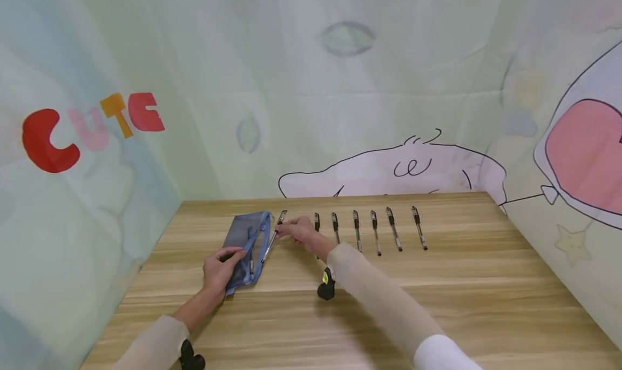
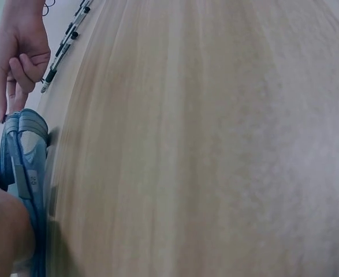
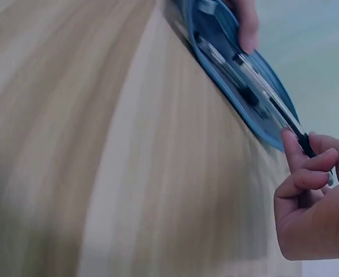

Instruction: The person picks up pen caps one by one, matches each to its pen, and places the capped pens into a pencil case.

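Note:
A blue mesh zip pouch (image 1: 238, 235) lies on the table with its mouth held apart, facing right. My left hand (image 1: 221, 267) grips the near edge of its opening between thumb and fingers. My right hand (image 1: 302, 232) pinches a clear-barrelled black gel pen (image 3: 273, 98) near its dark grip. In the right wrist view the pen slants along the pouch's mouth, its far end over the opening. Another pen (image 3: 221, 60) shows inside the pouch. In the left wrist view the pouch (image 2: 28, 144) stands between both hands, and the held pen is hidden.
To the right of my right hand, several similar pens (image 1: 374, 232) lie in a spaced row on the wooden table (image 1: 437, 305). My right forearm crosses in front of the row's left end. Printed cloth walls (image 1: 311, 116) rise at the table's back and sides.

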{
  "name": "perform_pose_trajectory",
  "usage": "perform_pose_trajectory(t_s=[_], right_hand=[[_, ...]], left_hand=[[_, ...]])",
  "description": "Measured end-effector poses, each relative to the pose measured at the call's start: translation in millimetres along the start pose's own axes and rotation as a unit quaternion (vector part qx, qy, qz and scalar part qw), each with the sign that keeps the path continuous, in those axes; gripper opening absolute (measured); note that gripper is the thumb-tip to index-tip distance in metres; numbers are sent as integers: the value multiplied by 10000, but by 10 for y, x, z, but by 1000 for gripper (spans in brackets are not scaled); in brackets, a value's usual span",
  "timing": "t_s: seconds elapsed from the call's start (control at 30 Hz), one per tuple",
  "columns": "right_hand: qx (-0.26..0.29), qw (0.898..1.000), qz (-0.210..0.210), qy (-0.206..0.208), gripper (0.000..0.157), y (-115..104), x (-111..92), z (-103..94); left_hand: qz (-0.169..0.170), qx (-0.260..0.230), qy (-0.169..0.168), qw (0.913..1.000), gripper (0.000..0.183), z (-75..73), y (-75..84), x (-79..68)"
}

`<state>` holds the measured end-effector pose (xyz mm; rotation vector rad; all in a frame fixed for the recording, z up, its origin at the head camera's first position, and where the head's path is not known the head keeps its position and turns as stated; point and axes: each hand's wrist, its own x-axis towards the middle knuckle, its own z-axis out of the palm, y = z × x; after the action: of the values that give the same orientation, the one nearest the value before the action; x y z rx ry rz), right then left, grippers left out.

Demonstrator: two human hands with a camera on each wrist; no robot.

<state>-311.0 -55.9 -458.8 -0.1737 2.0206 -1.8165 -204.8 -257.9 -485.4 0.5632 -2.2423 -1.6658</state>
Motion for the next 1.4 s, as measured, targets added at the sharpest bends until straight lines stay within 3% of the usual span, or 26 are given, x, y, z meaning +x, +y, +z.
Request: perform_pose_trajectory(t_s=[0.27,0.43,0.8,1.1,1.4], right_hand=[[-545,9962,-106,666,22,44,-32,354],[-1106,9915,-237,642,23,75,-58,495],[-1438,9858,-457,731,19,90,10,496],[-2213,9714,-751,416,17,103,16,531],[-2244,9716,-680,-300,21,94,-223,486]], left_hand=[[130,14,154,9998,30,51,32,-31],[116,-109,108,9998,29,103,42,-47],[-26,-49,69,10000,30,97,39,-33],[-4,-30,175,9998,28,96,20,-22],[-77,-210,170,9996,31,130,15,15]])
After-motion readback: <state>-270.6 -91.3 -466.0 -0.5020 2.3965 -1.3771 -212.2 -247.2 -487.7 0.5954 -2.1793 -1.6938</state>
